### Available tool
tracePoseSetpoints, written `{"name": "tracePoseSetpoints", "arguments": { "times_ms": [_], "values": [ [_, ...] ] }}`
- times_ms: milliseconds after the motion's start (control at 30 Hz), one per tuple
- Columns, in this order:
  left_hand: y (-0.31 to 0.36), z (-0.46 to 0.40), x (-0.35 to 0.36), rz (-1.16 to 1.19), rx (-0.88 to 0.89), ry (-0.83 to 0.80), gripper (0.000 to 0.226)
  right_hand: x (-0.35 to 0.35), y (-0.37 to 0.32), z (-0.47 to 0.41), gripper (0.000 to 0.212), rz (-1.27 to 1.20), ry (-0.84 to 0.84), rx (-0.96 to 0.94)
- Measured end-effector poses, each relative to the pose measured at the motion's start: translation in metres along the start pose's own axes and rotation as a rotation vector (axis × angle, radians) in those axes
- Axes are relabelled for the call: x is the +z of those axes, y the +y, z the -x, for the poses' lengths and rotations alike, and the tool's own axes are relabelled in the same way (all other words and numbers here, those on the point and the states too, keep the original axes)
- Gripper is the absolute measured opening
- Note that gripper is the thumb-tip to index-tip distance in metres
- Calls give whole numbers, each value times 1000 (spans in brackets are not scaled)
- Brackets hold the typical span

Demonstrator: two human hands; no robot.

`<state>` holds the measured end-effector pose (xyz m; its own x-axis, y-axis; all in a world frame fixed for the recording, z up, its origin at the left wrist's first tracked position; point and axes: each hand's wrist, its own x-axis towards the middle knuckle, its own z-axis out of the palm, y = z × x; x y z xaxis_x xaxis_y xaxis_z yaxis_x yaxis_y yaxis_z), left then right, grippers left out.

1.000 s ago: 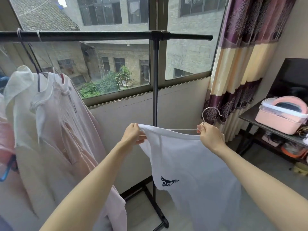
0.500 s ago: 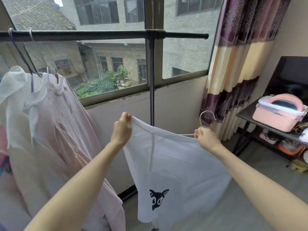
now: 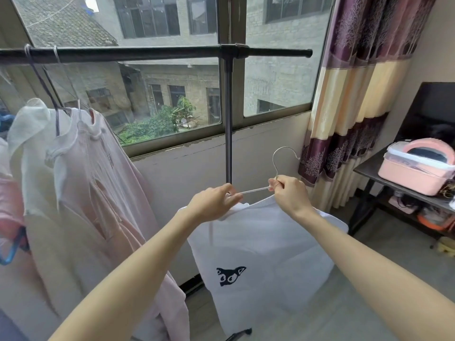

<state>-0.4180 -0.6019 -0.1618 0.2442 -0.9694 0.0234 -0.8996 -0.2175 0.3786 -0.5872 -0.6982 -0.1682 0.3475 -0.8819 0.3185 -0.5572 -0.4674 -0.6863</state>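
While held well below the rail [image 3: 147, 53], under its bare right stretch, cannot yet count as hung. Pinching the wire hanger [image 3: 253, 190] at its neck, just beneath the hook, with the right grip [image 3: 290, 195], fingers closed on the metal. Clasping the hanger's arm with the left grip [image 3: 214, 201], curled shut where the wire enters the neck opening of the white T-shirt [image 3: 266, 242]. Drapes straight down from there, away from the rail, cat print facing out. Lies roughly parallel to the rail along its long axis, tilted up toward the right grip. Points the hook upward at the rail, open side toward the rail's right end. Probably calls for a lift led by the right grip, nearer the hook, then a drop onto the rail. Crowding the rail's left end: pale pink garments [image 3: 93, 180], well apart.
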Motion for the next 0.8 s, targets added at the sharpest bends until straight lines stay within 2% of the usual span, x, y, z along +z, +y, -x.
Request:
{"name": "tracePoseSetpoints", "arguments": {
  "times_ms": [67,167,233,300,367,433,467,533,600,667,733,767,800],
  "values": [
    [-5,5,5,-10,50,30,19,-4,0,-1,28,-16,-76,-51],
    [-15,5,2,-38,97,102,21,-17,5,-4,18,-74,-349,-122],
    [-19,3,-1,-89,166,131,21,-27,12,-3,12,54,-561,-138],
    [-22,2,-8,-120,245,161,21,-33,22,-1,14,177,-728,-74],
    [-26,1,-19,-156,311,195,20,-36,34,1,11,344,-839,-24],
    [-31,-1,-29,-242,350,223,21,-38,46,3,7,585,-866,-56],
    [-32,-1,-32,-294,348,235,21,-39,51,2,13,726,-825,-101],
    [-33,-2,-34,-386,280,245,22,-42,60,-4,18,936,-599,-184],
    [-31,-4,-28,-472,199,240,23,-43,60,-13,23,971,-325,-178],
    [-28,-6,-20,-560,145,264,24,-44,49,-19,22,874,-63,-211],
    [-30,-9,-21,-543,55,337,21,-41,37,-15,17,634,160,-307],
    [-31,-11,-23,-491,6,380,20,-39,33,-9,19,520,166,-329],
    [-33,-13,-26,-425,-46,416,19,-34,30,-1,25,439,53,-342]
  ]
}}
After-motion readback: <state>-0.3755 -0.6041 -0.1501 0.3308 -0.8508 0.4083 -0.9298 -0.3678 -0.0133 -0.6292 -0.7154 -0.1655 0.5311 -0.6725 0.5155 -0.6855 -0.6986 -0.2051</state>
